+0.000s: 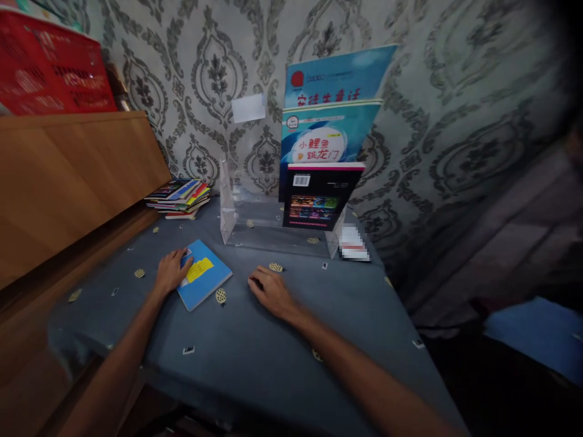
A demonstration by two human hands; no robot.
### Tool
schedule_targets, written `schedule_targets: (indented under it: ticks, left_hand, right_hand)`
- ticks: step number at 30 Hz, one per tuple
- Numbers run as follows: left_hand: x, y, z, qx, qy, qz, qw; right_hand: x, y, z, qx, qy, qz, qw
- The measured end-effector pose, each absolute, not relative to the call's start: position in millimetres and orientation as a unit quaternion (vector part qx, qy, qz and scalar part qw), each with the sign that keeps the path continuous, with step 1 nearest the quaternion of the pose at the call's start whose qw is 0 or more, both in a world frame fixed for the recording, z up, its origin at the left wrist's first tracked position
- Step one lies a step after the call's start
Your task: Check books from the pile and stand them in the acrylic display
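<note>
A thin blue book (pixel 207 289) with a yellow patch on its cover lies flat on the table. At its upper left edge is my left hand (pixel 171 270), the thumb across the cover and the fingers along the edge. My right hand (pixel 272 291) rests on the tablecloth to the right of the book, fingers loosely curled, with nothing visible in it. Beyond both hands stands a clear acrylic book rack (pixel 273 238). On its right side, a black book (pixel 314 185) stands in front, a teal book (pixel 364 115) behind it, and a taller blue book (pixel 337 70) at the back.
Several books form a stack (pixel 180 199) at the table's far left. A pixelated white item (pixel 354 243) lies right of the rack. A wooden cabinet (pixel 77 176) with a red box (pixel 54 67) on top borders the left. The dark patterned tablecloth (pixel 237 358) covers the table.
</note>
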State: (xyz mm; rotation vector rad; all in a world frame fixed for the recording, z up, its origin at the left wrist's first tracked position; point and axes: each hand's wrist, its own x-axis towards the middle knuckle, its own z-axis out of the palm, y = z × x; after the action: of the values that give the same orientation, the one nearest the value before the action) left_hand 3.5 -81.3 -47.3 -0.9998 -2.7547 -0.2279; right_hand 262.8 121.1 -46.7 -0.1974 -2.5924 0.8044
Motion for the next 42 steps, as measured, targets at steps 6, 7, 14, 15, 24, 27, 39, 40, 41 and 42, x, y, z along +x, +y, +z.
schedule_targets:
  ticks: [6,7,14,15,24,27,39,40,41,42]
  left_hand:
    - [22.7,-78.8,-53.4,-0.4,-0.903,-0.121,0.1]
    - [26.0,-78.3,-54.4,-0.412,-0.897,-0.127,0.097]
    - [53.7,-69.3,-56.9,-0.492,-0.853,-0.159,0.065]
    - [59.0,-66.2,-56.0,-0.502,-0.847,-0.162,0.059]
    - [111.7,-10.0,-52.0,-0.585,-0.79,-0.182,0.008]
    - [124.8,14.6,-54.3,-0.615,-0.765,-0.191,0.004]
    - [165.3,95.4,-56.5,-0.685,-0.696,-0.213,-0.015]
    - [166.9,100.4,-57.2,-0.689,-0.692,-0.214,-0.017]
    - [168.4,104.7,-57.7,-0.693,-0.688,-0.216,-0.019]
    - [169.8,108.2,-58.1,-0.697,-0.683,-0.219,-0.021]
  right_hand:
    - [262.1,120.3,-46.0,-0.083,-0.948,0.242,0.191]
    - [262.2,120.6,-46.6,-0.083,-0.95,0.234,0.188]
    - [278.2,136.3,-54.2,-0.128,-0.957,0.19,0.177]
    - [283.5,140.7,-54.9,-0.144,-0.956,0.188,0.176]
    - [341.4,177.0,-60.2,-0.225,-0.941,0.167,0.19]
    - [351.6,180.7,-58.5,-0.241,-0.933,0.176,0.2]
    - [360.2,196.7,-46.0,-0.33,-0.891,0.22,0.222]
    - [360.7,198.6,-46.5,-0.334,-0.889,0.218,0.226]
    - [361.2,200.3,-47.0,-0.336,-0.887,0.215,0.232]
    - [361.5,201.9,-47.7,-0.338,-0.886,0.211,0.237]
